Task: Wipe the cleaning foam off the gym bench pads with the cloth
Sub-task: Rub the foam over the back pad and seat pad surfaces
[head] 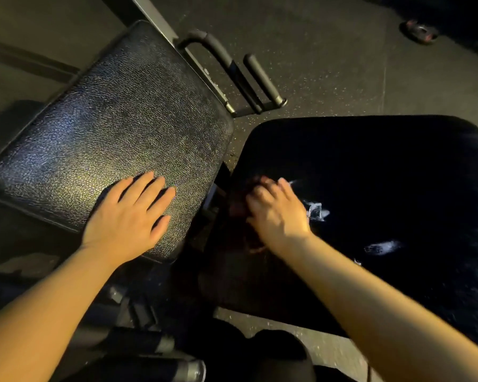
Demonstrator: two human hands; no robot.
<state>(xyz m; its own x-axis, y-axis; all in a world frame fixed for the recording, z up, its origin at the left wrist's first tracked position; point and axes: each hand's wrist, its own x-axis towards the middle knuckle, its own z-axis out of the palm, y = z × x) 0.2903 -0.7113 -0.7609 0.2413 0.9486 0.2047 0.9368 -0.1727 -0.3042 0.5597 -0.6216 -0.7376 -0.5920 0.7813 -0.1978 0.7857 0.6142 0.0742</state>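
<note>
Fingers (262, 188): right hand (276, 213) curled on a dark reddish cloth (239, 208), blurred, pressing it to the right pad's near-left corner
Left hand (127, 213): flat, fingers straight and slightly spread on the left pad (116, 125), seemingly to brace
Foam (316, 210): white streaks on the right pad (370, 166), just right of the cloth, more nearer (381, 247)
Left pad: no foam visible
Far: handles (240, 70) on speckled floor (342, 64)

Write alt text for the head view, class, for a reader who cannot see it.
A person's right hand presses a dark reddish cloth on a black padded bench pad streaked with white cleaning foam. Their left hand rests flat on a neighbouring textured black pad.
</note>
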